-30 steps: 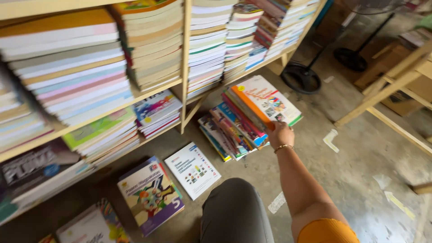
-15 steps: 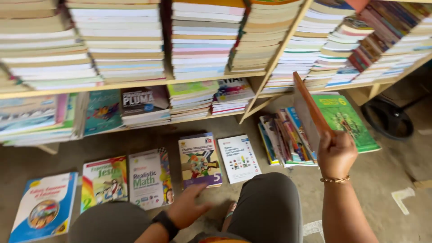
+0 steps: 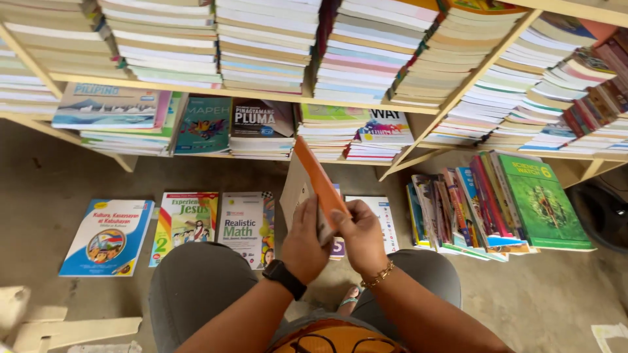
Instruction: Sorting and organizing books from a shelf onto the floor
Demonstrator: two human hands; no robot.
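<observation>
Holding an orange book (image 3: 316, 189) up w/ both hands, edge-on and tilted, above the knees (image 3: 196, 287) and in front of the lower shelf (image 3: 216, 157). Left hand (image 3: 304, 238) gripping it from the left side, fingers closed on the cover, black watch (image 3: 283, 278) on the wrist. Right hand (image 3: 362, 236) clasping the bottom right edge, thumb on top, gold bracelet (image 3: 378, 276) at the wrist. Lying flat on the concrete floor (image 3: 46, 189) below, L to R: blue book (image 3: 104, 236), green-and-yellow book (image 3: 185, 225), grey math book (image 3: 245, 229), then a white book (image 3: 383, 219) partly hidden behind the hands. Leaning in a row further right, approx. a dozen upright books (image 3: 458, 209), w/ a green science book (image 3: 543, 199) resting against them at the end. Filling the upper shelves, tall stacks (image 3: 261, 46) of books, spines and page edges facing out. Showing at bottom centre, glasses (image 3: 327, 343) hanging on an orange shirt.
</observation>
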